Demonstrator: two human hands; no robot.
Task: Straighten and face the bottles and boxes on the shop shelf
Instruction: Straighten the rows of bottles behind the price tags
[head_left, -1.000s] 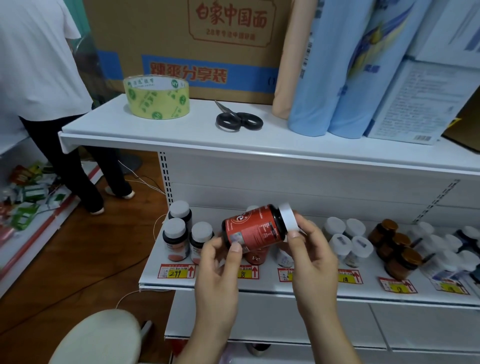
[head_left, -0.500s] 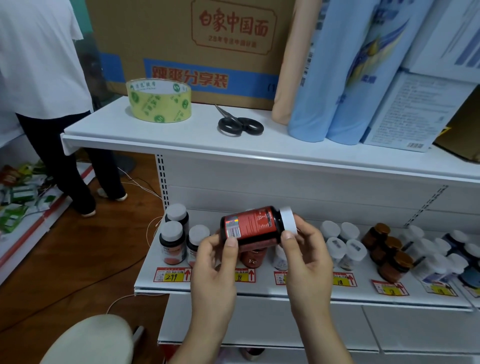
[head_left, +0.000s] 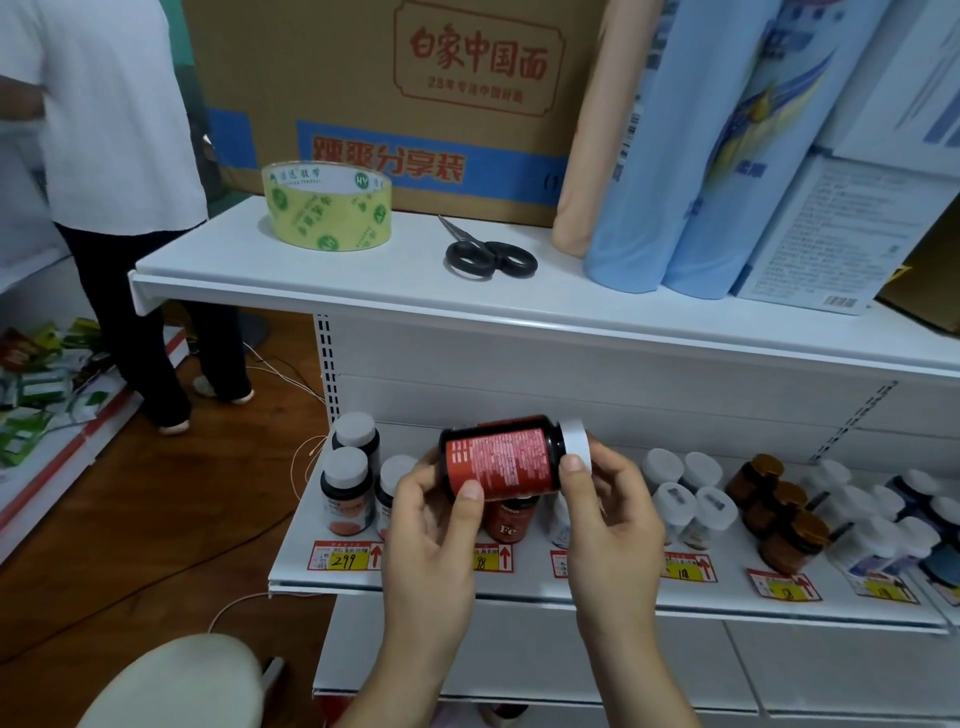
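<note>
— Step in hand? Item located?
— Facing check. Red-labelled bottle held on its side above the lower shelf, clear of the standing row. Left hand clasped round the base end, right hand pinching the white cap. Fine-print side of label up.
— Next move?
— Probably: turn upright, front label outward, set down beside the "Fe" bottle. Tight gap; neighbours easily knocked.

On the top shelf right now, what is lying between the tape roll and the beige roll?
A pair of black-handled scissors lies on the shelf between the tape roll and the beige roll, seen in the head view.
</note>
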